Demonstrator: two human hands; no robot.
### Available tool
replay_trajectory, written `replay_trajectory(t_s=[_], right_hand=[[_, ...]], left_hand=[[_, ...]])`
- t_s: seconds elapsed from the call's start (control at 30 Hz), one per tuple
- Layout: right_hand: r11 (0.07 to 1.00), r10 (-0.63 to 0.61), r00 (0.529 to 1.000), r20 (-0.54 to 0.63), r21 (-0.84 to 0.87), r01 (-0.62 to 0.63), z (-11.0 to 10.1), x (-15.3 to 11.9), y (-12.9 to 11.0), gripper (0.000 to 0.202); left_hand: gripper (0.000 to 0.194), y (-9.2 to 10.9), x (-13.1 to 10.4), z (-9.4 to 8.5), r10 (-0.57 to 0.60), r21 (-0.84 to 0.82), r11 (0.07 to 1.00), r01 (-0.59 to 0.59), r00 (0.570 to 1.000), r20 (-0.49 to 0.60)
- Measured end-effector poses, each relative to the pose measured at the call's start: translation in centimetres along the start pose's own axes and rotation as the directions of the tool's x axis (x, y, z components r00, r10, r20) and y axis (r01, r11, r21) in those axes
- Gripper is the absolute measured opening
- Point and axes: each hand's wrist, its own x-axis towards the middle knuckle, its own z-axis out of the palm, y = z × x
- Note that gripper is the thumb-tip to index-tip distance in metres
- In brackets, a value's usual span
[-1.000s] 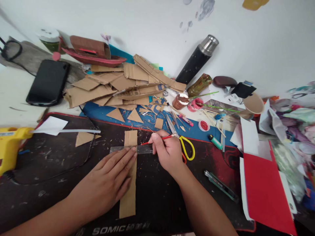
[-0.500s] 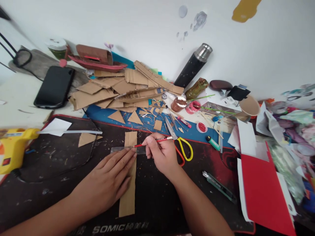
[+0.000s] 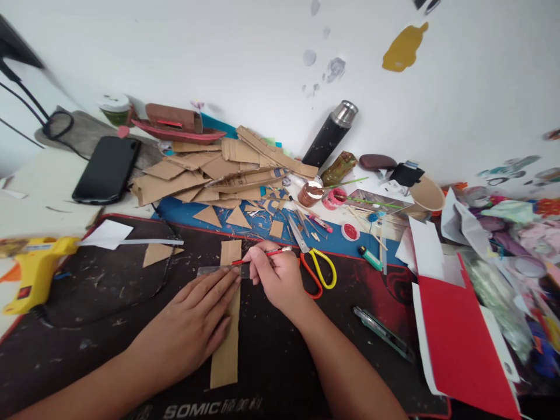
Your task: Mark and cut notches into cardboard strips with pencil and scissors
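My left hand (image 3: 192, 315) lies flat, fingers stretched out, pressing a clear ruler (image 3: 205, 270) across a cardboard strip (image 3: 225, 359). The strip runs lengthwise away from me on the black mat, and the hand covers part of it. A thin red pencil (image 3: 273, 252) is pinched in my right hand (image 3: 277, 277). Its tip touches or hovers just over the strip along the ruler's far edge; I cannot tell which. Scissors (image 3: 321, 268) with yellow and orange handles lie just right of that hand.
A yellow glue gun (image 3: 41, 274) lies at left. Cardboard scraps (image 3: 175, 181) pile up behind, beside a model boat (image 3: 179, 131) and a black thermos (image 3: 326, 140). Paint jars (image 3: 311, 194) stand right of them. On the right are a utility knife (image 3: 382, 332) and red card (image 3: 464, 338).
The pencil tip has moved slightly left across the strip, with my right hand following it. My left hand keeps its place on the ruler. The view has tilted up a little.
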Motion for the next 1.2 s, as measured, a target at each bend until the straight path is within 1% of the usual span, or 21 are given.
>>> replay_trajectory(t_s=[0.1,0.23,0.37,0.53,0.63,0.73,0.8,0.93,1.1,1.2], right_hand=[[1.000,-0.006,1.000,0.004,-0.024,0.006,-0.1,0.0,0.1,0.044],[0.999,-0.003,1.000,0.015,-0.050,0.004,-0.4,-0.1,0.2,0.043],[0.997,0.008,1.000,0.005,-0.070,-0.007,-0.5,-0.1,0.3,0.042],[0.997,0.000,1.000,-0.001,-0.074,0.000,-0.2,-0.2,0.5,0.047],[1.000,0.015,0.999,-0.052,0.024,-0.013,-0.1,-0.2,0.7,0.050],[0.986,0.058,0.988,-0.141,0.164,-0.034,-0.3,0.1,0.7,0.053],[0.976,0.092,0.975,-0.201,0.211,-0.049,-0.6,0.3,0.7,0.056],[0.968,0.136,0.954,-0.269,0.239,-0.070,-0.9,0.5,0.5,0.062],[0.965,0.138,0.952,-0.274,0.256,-0.066,-1.0,0.3,0.5,0.065],[0.966,0.138,0.950,-0.280,0.249,-0.067,-1.2,0.3,0.6,0.065]], left_hand=[[0.047,-0.1,0.0,0.1,0.018,0.013,1.000,-0.018,1.000,-0.004],[0.047,-0.1,-0.1,0.2,-0.007,-0.025,1.000,0.007,1.000,-0.012],[0.048,-0.1,-0.1,0.4,-0.002,-0.036,0.999,0.001,1.000,-0.023],[0.047,-0.1,-0.1,0.3,0.007,-0.012,1.000,-0.007,1.000,-0.026],[0.046,0.0,-0.2,0.2,0.017,-0.010,1.000,-0.017,1.000,-0.024],[0.044,0.2,-0.2,0.1,0.017,-0.002,1.000,-0.017,1.000,-0.026],[0.043,0.3,-0.3,0.1,0.008,-0.006,1.000,-0.008,0.999,-0.033],[0.043,0.5,-0.7,0.3,0.060,-0.023,0.998,-0.061,0.997,-0.039],[0.050,0.3,-1.2,0.4,0.113,-0.063,0.991,-0.114,0.993,-0.028],[0.046,0.0,-1.0,0.3,0.119,-0.061,0.991,-0.121,0.992,-0.041]])
